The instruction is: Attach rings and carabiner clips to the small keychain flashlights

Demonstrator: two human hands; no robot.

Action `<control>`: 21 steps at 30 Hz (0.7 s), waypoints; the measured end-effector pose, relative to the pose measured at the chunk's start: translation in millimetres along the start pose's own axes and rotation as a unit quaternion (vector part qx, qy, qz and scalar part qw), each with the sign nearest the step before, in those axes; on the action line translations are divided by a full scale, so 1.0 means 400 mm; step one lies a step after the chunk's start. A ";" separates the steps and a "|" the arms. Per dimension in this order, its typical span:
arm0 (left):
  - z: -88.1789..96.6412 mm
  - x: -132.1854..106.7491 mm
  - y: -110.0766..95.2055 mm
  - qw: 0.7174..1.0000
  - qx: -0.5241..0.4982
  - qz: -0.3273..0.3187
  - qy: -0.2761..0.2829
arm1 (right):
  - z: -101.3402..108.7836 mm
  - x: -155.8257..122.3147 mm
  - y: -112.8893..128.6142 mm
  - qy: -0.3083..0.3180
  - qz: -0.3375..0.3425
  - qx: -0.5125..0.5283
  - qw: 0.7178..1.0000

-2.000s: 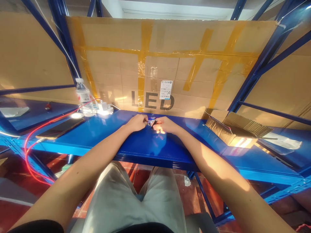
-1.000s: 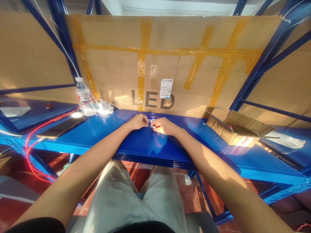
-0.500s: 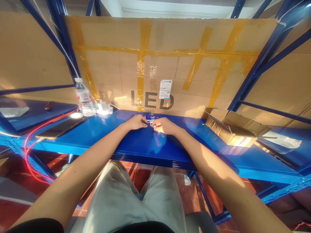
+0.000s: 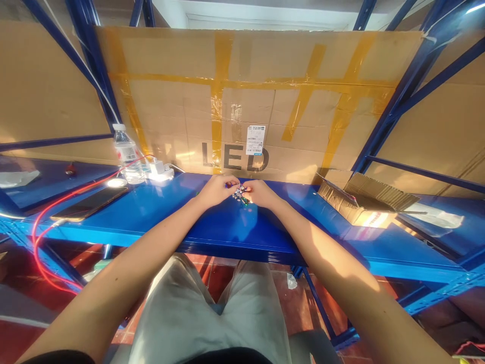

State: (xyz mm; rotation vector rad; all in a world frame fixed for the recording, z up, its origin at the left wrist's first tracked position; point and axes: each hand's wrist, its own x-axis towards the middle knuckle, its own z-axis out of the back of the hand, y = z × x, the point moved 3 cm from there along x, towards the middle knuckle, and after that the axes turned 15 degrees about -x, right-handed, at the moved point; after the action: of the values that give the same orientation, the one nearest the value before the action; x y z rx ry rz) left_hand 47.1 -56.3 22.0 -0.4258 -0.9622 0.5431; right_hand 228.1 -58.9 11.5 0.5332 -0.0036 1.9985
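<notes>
Between my two hands is a bundle of slim, shiny pieces (image 4: 240, 193), with silvery ends towards me and bits of blue and green. They look like pens, but are too small to be sure. My left hand (image 4: 222, 187) has its fingers closed on the bundle's left side. On the right side, my right hand (image 4: 257, 193) grips it with bent fingers. Both hands are over the blue metal table (image 4: 223, 227), close to its back edge. My fingers hide part of the bundle.
A large cardboard sheet (image 4: 174, 116) marked LED stands behind the table. To the left are a water bottle (image 4: 129, 154), a white plug adapter (image 4: 159, 169), a phone (image 4: 91, 203) and a red cable (image 4: 40, 222). An open carton (image 4: 369, 215) sits on the right.
The slim pieces lay side by side between my hands; now they are lifted and turned with their silvery ends towards me. My hands have moved slightly closer together.
</notes>
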 end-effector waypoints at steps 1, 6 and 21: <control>-0.004 0.000 -0.008 1.000 0.002 -0.008 -0.002 | 0.001 0.000 0.001 0.000 -0.004 0.003 1.000; -0.018 -0.003 -0.019 0.999 0.020 -0.037 0.023 | 0.002 -0.002 0.010 0.001 -0.006 0.022 1.000; -0.016 -0.006 -0.015 0.997 0.031 -0.044 0.046 | 0.011 -0.007 0.011 -0.016 -0.009 0.043 0.999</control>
State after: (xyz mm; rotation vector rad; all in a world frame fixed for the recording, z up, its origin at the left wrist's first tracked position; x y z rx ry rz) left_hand 53.0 -63.0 20.7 -0.3473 -0.8695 0.4680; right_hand 227.1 -64.6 15.4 0.6178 0.0667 1.9800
